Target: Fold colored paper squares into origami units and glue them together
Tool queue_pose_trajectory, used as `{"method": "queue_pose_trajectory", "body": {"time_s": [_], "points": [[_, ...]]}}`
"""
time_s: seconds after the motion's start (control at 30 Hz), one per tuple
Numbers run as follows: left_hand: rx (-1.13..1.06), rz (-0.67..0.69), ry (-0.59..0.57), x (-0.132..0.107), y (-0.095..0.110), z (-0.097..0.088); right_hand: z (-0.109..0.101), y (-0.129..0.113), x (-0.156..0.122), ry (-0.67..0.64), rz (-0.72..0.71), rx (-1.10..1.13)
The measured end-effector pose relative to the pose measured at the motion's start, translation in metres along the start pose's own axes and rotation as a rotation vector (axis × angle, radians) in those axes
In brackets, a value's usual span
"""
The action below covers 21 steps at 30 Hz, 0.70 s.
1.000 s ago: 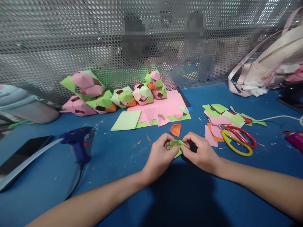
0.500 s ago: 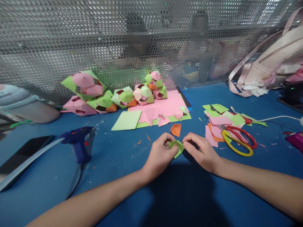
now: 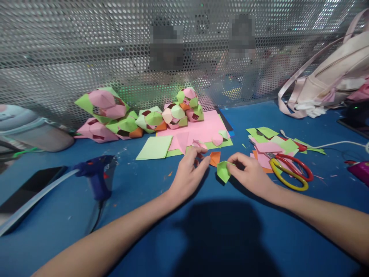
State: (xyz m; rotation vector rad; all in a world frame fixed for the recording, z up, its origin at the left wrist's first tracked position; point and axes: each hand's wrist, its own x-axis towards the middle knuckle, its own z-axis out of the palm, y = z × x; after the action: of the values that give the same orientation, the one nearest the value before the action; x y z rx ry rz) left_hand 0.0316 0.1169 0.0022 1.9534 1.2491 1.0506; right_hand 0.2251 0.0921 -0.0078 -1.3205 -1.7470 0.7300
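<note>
Between the thumb and fingers of my right hand (image 3: 250, 172) is a folded green paper piece (image 3: 223, 171), its creased inside facing me. My left hand (image 3: 190, 169) holds nothing; its fingers are apart and reach toward an orange folded paper piece (image 3: 215, 158) on the table, close to the fingertips. Whether they touch it I cannot tell. Just beyond my left fingers lies a pink folded piece (image 3: 198, 144), partly hidden by them. Another pink and green piece (image 3: 218, 139) rests on the paper sheets farther back.
Pink and green paper balls (image 3: 150, 119) line the mesh screen (image 3: 121, 69). A blue glue gun (image 3: 95, 173) and a phone (image 3: 31, 184) lie at left, a pale green paper stack (image 3: 154, 147) mid-table. Right of my hands are scissors (image 3: 291, 175), paper scraps (image 3: 269, 148) and a bag (image 3: 325, 77).
My left hand has let go of the green paper piece and moved slightly left and forward. My right hand now holds that piece, which sits farther right.
</note>
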Motion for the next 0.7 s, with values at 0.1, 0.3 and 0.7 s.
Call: {"method": "queue_pose_trajectory", "body": {"time_s": [0.1, 0.3, 0.7], "points": [[0.085, 0.022, -0.044, 0.015, -0.016, 0.006, -0.009, 0.002, 0.01, 0.065, 0.014, -0.002], [0.194, 0.053, -0.046, 0.024, -0.034, 0.013, -0.014, 0.021, 0.019, 0.136, 0.037, -0.005], [-0.308, -0.218, -0.037, 0.009, -0.019, 0.011, -0.003, 0.029, 0.015, 0.078, 0.016, 0.005]]}}
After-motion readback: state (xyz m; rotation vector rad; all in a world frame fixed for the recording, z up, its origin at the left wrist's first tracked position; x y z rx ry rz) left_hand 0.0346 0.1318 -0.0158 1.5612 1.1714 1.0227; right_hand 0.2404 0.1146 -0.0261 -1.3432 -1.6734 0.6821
